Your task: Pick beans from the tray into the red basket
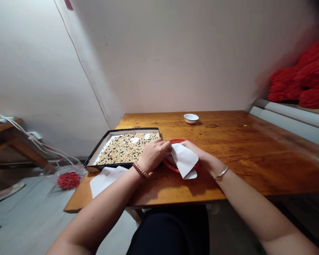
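Lap [170, 233]: dark cloth, nearest the camera, below the edge of the wooden surface [241, 159].
Red basket [178, 140]: on the surface, taken as clock centre; contents mostly hidden.
White paper [185, 157]: folded, above the red basket; long axis roughly 11 to 5 o'clock.
Left hand [157, 153]: 9 o'clock; grip closed, fingertips pinching the paper's left edge.
Right hand [198, 150]: 3 o'clock, behind the paper; fingers hidden, cannot tell how far the grip opens or what it holds.
Paper from left grip: 3 o'clock, touching; left is surely in contact.
Tray [92, 169]: 9–10 o'clock, pale and dark bean-like pieces [122, 152] inside.
Loose sheet [105, 182]: 8 o'clock.
White bowl [191, 121]: 1 o'clock, well apart.
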